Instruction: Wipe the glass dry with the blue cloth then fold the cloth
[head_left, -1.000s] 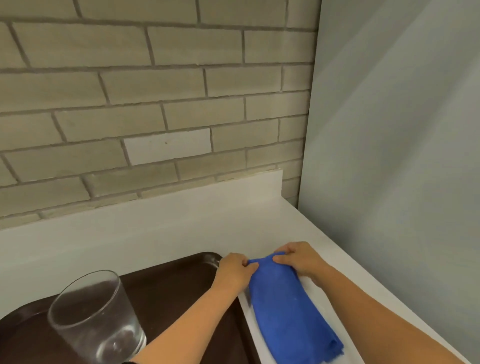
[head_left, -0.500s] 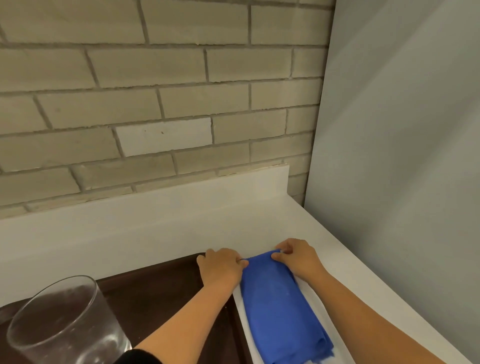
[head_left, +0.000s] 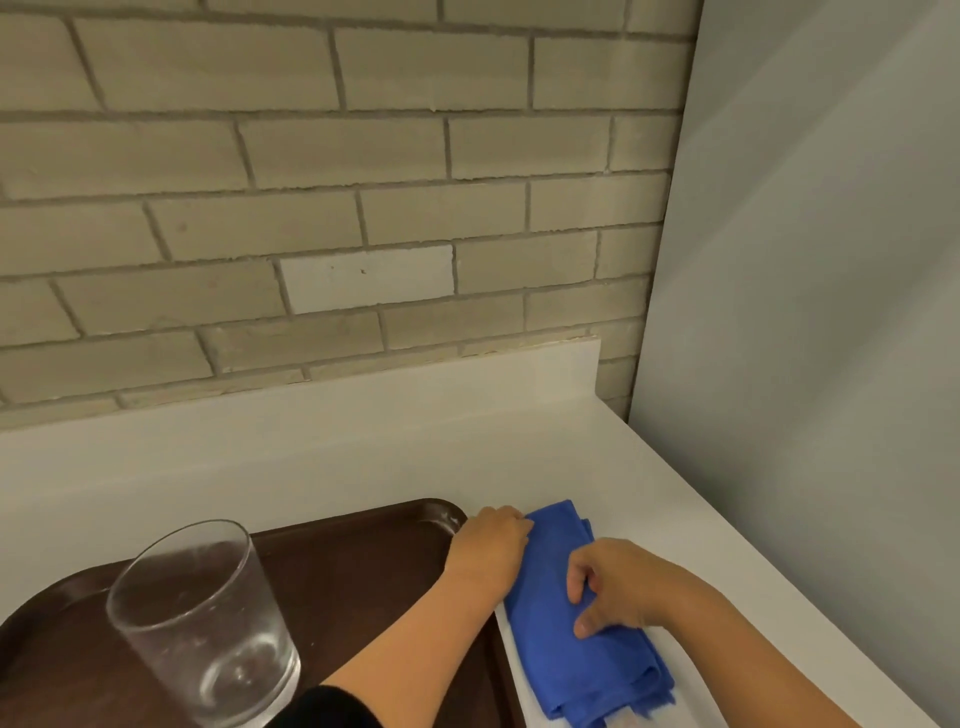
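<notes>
On white counter (head_left: 363, 457), head view: blue cloth (head_left: 566, 634), folded long, beside brown tray (head_left: 363, 561). Left hand (head_left: 491, 545) curled, pinching the cloth's far left edge. Right hand (head_left: 618, 587) curled, fingertips pressing its middle. Glass (head_left: 200, 623) upright on tray.

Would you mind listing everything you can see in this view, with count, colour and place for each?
glass: one, clear, upright on the tray, near left.
tray: one, dark brown, on the counter at lower left.
blue cloth: one, blue, folded into a long strip on the counter right of the tray.
white sheet: one, white, under the cloth; what it is made of I cannot tell.
counter: one, white, with a low white upstand at the back.
brick wall: one, beige, behind the counter.
side panel: one, pale grey, at the right.
left hand: one, at the cloth's left edge.
right hand: one, pressing on the cloth's middle.
</notes>
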